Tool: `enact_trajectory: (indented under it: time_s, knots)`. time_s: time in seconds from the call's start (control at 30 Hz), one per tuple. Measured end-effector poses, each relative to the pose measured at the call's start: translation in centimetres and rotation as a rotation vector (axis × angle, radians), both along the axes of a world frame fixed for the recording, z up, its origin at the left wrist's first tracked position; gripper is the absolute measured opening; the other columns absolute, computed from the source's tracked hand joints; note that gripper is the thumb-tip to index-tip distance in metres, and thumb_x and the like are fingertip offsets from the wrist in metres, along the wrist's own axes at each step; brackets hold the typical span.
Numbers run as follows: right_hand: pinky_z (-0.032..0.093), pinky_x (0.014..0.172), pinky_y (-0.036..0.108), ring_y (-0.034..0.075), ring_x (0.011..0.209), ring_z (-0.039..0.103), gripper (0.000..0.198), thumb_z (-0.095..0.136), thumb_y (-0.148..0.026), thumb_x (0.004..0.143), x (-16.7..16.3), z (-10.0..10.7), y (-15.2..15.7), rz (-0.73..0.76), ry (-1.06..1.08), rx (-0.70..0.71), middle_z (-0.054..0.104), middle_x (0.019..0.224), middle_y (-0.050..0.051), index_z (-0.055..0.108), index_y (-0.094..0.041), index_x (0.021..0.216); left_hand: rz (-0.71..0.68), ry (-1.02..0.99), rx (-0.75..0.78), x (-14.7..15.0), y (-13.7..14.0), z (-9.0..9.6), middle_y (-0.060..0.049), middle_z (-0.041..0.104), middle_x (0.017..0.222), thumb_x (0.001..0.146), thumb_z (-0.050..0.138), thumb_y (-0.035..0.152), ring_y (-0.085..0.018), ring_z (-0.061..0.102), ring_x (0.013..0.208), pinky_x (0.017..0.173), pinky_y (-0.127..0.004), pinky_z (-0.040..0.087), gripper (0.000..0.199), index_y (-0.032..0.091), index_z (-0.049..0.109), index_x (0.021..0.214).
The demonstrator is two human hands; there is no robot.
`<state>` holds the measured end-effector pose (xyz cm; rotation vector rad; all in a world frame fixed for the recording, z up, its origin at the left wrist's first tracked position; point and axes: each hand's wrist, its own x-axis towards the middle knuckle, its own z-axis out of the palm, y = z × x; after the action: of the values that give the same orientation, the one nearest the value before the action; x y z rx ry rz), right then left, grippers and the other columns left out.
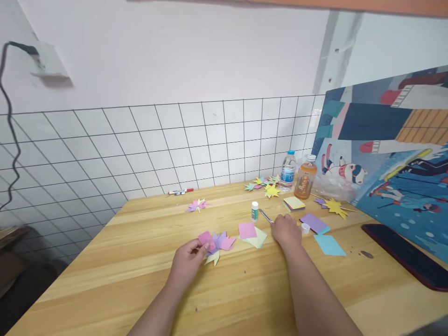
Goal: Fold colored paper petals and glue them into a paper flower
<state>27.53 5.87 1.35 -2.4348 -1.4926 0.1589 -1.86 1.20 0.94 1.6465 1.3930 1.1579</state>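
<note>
Between the thumb and fingers of my left hand (pixel 189 261) is a small pink paper piece (pixel 206 239). Just right of it lies a paper flower (pixel 220 241) with purple, pink and pale yellow pointed petals; whether it is joined to the pink piece I cannot tell. My right hand (pixel 287 229) rests on the table, closed over the handle end of scissors (pixel 266 215). Their metal blades point away to the left, and the handles are hidden. A glue stick (pixel 255 211) stands uncapped left of the blades. A pink square (pixel 247 230) overlaps a pale green one (pixel 258 238) between my hands.
Right of my right hand lie a white cap (pixel 305 228), purple paper (pixel 315 223), blue paper (pixel 330 245) and a dark phone (pixel 406 256). Behind stand a water bottle (pixel 288 171) and an orange drink bottle (pixel 305 178). Markers (pixel 180 192) lie by the wall.
</note>
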Motion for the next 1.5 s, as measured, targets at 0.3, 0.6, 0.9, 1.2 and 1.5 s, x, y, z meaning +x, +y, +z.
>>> enact_trajectory:
  time_s: [0.3,0.6,0.9,1.2,1.5]
  knots:
    - [0.043,0.069,0.036,0.028,0.088,0.062,0.037,0.028,-0.031,0.093,0.5,2.4,-1.1,-0.081,0.083,0.019,0.065,0.094,0.019,0.053,-0.011,0.112,0.191,-0.166,-0.113,-1.4,0.6,0.2,-0.004,0.070,0.069,0.070,0.060,0.048,-0.021,0.064,0.069,0.059,-0.027,0.047,0.032,0.016,0.066,0.072]
    - [0.042,0.070,0.025,0.017,0.082,0.063,0.025,0.037,-0.027,0.091,-9.1,1.1,-3.3,0.736,0.342,0.487,0.067,0.098,0.004,0.052,-0.022,0.111,0.267,-0.240,-0.110,-2.0,1.6,-0.4,-0.006,0.073,0.084,0.069,0.062,0.050,-0.024,0.066,0.082,0.063,-0.027,0.051,0.037,0.017,0.068,0.084]
    - [0.040,0.078,0.026,0.018,0.094,0.057,0.037,0.031,-0.025,0.094,-10.3,0.8,-3.8,1.053,0.263,0.280,0.063,0.104,0.004,0.047,-0.030,0.126,0.263,-0.354,-0.068,-2.0,1.5,-0.8,-0.007,0.072,0.086,0.070,0.063,0.050,-0.022,0.065,0.084,0.075,-0.030,0.050,0.039,0.015,0.069,0.087]
    - [0.038,0.066,0.022,0.016,0.084,0.057,0.044,0.036,-0.020,0.092,-10.1,0.3,-3.6,1.104,0.126,0.279,0.062,0.093,0.002,0.045,-0.039,0.130,0.280,-0.845,-0.178,-1.9,1.5,-0.8,-0.005,0.071,0.084,0.069,0.070,0.025,-0.017,0.066,0.083,0.075,-0.025,0.051,0.017,0.015,0.066,0.082]
    - [0.037,0.065,0.021,0.016,0.087,0.058,0.049,0.036,-0.017,0.091,-10.4,0.4,-3.8,1.097,0.056,0.228,0.061,0.099,0.003,0.037,-0.040,0.135,0.293,-0.938,-0.222,-2.1,1.7,-1.0,-0.004,0.069,0.081,0.076,0.062,0.017,-0.012,0.066,0.074,0.068,-0.021,0.054,0.004,0.015,0.064,0.079]
